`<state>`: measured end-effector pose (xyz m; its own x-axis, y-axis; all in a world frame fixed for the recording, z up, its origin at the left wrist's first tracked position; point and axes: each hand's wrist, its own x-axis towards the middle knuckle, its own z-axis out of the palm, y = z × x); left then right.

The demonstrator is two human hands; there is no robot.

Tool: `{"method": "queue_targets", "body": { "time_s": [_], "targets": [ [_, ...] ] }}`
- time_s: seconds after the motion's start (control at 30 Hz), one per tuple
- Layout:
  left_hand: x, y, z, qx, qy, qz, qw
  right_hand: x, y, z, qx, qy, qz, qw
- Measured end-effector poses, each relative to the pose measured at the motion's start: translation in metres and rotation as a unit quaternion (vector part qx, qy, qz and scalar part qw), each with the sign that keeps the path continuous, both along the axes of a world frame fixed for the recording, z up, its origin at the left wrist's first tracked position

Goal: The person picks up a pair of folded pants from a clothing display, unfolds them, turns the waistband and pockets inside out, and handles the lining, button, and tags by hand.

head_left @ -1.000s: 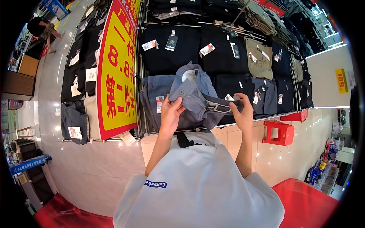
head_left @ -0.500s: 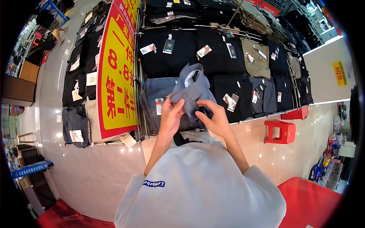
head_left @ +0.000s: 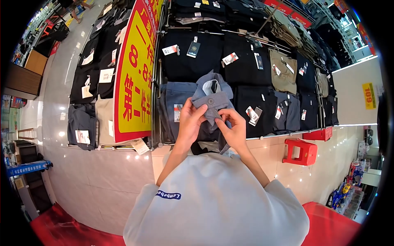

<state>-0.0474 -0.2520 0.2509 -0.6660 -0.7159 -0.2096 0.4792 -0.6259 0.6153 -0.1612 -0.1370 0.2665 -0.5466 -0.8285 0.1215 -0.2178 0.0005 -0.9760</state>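
Observation:
Between my two hands is a pair of grey trousers, held up at the waistband with a round button facing me. The pale lining shows in the loop of the waist. My left hand grips the band on the left, its thumb lying just below the button. On the right, my right hand pinches the pointed lower corner of the band between thumb and fingertips. Folded blue-grey trousers with a white and red tag lie on the rack right behind.
A large yellow and red sign stands to the left of the rack. Stacks of black trousers and khaki trousers fill the shelves. On the floor to the right is a red stool.
The camera view has shifted, so rack and sign sit further right. The waistband is turned flatter toward me, showing the button more squarely. Both hands keep hold of the trousers.

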Motion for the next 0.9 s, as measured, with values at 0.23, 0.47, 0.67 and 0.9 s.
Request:
{"method": "queue_targets", "body": {
  "time_s": [0.23,0.47,0.67,0.9],
  "targets": [
    [0.001,0.002,0.007,-0.034,-0.052,-0.013,0.998,-0.001,-0.002,0.001,-0.053,-0.035,-0.026,0.998],
    [0.011,0.001,0.009,-0.459,-0.263,0.070,0.846,-0.007,0.001,0.006,-0.042,-0.123,-0.020,0.991],
    [0.016,0.000,0.021,-0.600,-0.211,0.008,0.771,-0.010,0.004,0.009,-0.006,-0.145,0.045,0.988],
    [0.017,-0.001,0.018,-0.547,-0.221,-0.033,0.807,-0.019,0.010,0.008,0.041,-0.220,0.042,0.974]
  ]
}}
